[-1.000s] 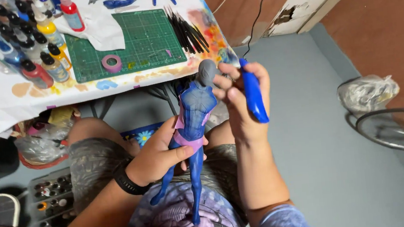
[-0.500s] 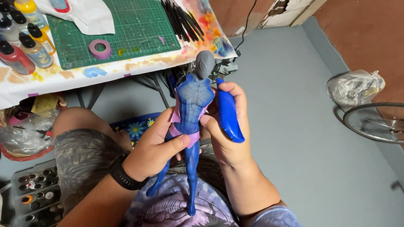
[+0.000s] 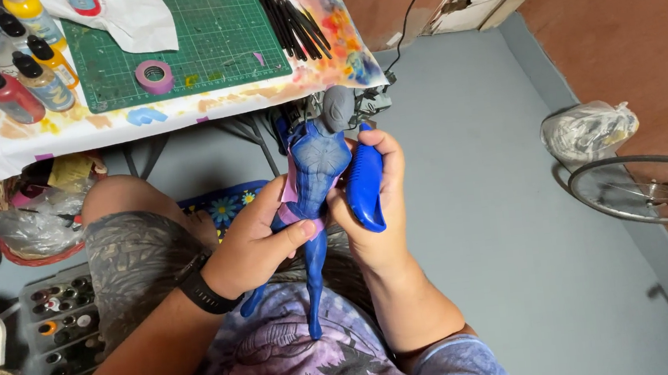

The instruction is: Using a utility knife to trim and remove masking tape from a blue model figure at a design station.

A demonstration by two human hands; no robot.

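The left hand [image 3: 254, 250] clenched the blue figure [image 3: 311, 190] at its masked waist, keeping it steady above the lap, while the right hand [image 3: 373, 208] gripped a blue tool [image 3: 365, 182] beside its torso, near the worktop [image 3: 177, 113]

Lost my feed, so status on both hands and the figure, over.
Left hand gripping blue figure at waist. Right hand holding blue arm piece beside torso. Nothing between the hands and the work.
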